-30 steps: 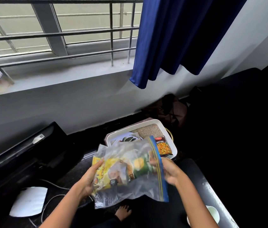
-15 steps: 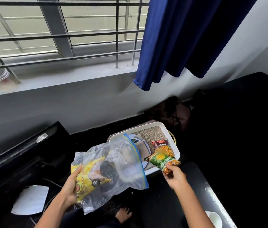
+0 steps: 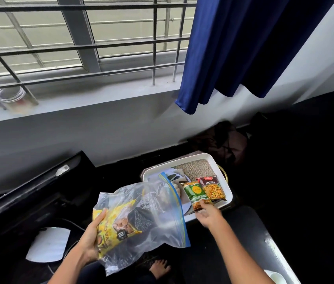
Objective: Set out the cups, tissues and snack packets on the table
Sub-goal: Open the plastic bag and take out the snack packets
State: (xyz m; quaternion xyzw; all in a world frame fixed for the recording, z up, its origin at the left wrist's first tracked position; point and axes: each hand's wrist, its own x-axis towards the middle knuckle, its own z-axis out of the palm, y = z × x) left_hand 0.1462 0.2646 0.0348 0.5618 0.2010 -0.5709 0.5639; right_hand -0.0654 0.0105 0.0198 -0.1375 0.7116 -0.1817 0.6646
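Note:
My left hand (image 3: pixel 92 240) grips a clear zip bag (image 3: pixel 153 220) with a blue seal strip; a yellow snack packet (image 3: pixel 112 224) and a dark packet lie inside it. My right hand (image 3: pixel 208 215) pinches the lower end of a green snack packet (image 3: pixel 195 193), which lies in the white tray (image 3: pixel 228 189). A red "Mixture" packet (image 3: pixel 212 187) rests beside it in the tray. Patterned tissues (image 3: pixel 174 177) sit in the tray's left part, partly hidden by the bag. A white cup (image 3: pixel 275 277) shows at the bottom right on the dark table (image 3: pixel 250 232).
A woven mat (image 3: pixel 194 169) lines the tray's back. A blue curtain (image 3: pixel 244 48) hangs above the tray. A black case (image 3: pixel 28 193) and a white plate-like shape (image 3: pixel 47 244) lie to the left. A bare foot (image 3: pixel 160 268) shows below. A jar (image 3: pixel 14 99) stands on the sill.
My right hand took the green packet out of the zip bag and carried it right, down into the tray beside the red packet. My left hand moved the bag left and lower.

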